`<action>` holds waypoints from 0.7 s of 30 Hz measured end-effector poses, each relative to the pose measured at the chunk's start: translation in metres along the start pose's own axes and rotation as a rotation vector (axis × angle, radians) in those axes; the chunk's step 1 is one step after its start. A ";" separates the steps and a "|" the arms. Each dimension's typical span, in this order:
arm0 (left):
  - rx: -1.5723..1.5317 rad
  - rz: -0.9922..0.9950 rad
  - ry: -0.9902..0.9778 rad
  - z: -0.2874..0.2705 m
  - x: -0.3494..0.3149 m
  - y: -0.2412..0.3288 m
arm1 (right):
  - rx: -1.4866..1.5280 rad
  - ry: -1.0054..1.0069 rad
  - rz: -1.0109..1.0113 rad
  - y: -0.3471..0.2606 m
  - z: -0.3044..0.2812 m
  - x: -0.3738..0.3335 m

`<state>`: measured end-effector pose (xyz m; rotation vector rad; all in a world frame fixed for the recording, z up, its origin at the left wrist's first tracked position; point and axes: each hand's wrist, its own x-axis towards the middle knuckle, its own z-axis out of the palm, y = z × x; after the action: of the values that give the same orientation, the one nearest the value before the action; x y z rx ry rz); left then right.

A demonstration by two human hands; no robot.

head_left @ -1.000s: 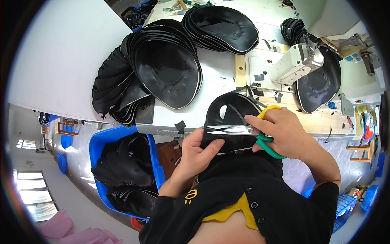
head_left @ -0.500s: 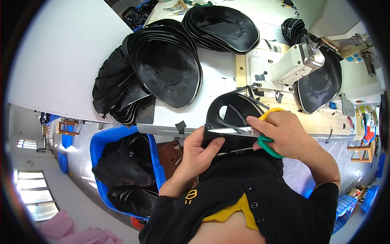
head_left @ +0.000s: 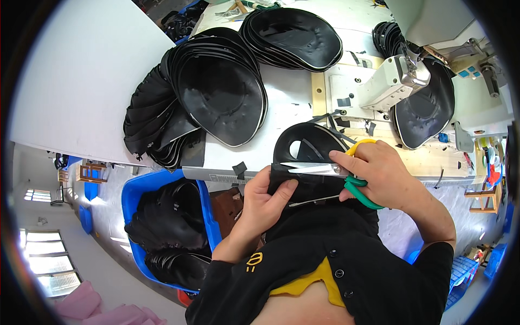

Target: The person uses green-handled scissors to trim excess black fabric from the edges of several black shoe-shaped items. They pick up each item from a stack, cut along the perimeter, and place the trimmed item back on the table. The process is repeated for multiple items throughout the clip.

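At the table's front edge I have a black molded piece (head_left: 319,141) with a pale rim line and a hole showing a white surface. My left hand (head_left: 266,197) pinches the near left edge of this piece, thumb on top. In my right hand (head_left: 374,172) is a pair of scissors (head_left: 309,168) with one yellow and one green handle. Their blades point left and lie across the black piece, slightly apart, with the tips close to my left fingers. Dark strips lie by the piece's far side.
Stacks of black molded pieces (head_left: 219,92) stand on the white table, another (head_left: 295,38) behind. A sewing machine (head_left: 387,81) is at right, a black piece (head_left: 425,108) beside it. A blue bin (head_left: 211,208) below left holds more. Dark scraps (head_left: 240,169) lie about.
The scissor blades have parted a little and the scissors have shifted slightly right. My left hand keeps its pinch on the black piece. The whole view has moved slightly.
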<state>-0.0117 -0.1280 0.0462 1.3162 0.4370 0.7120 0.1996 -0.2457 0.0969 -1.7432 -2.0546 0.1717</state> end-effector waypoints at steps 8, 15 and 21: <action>0.061 -0.013 0.008 -0.002 0.004 -0.003 | -0.174 0.077 -0.023 -0.003 0.000 0.005; 0.508 -0.029 -0.082 -0.001 0.005 0.001 | 0.165 0.163 0.028 -0.005 0.031 0.008; 0.118 -0.164 -0.051 0.006 0.009 -0.017 | 0.366 0.195 0.206 -0.015 0.027 0.018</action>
<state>0.0029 -0.1278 0.0318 1.3888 0.5456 0.5214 0.1730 -0.2269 0.0829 -1.6629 -1.5887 0.3973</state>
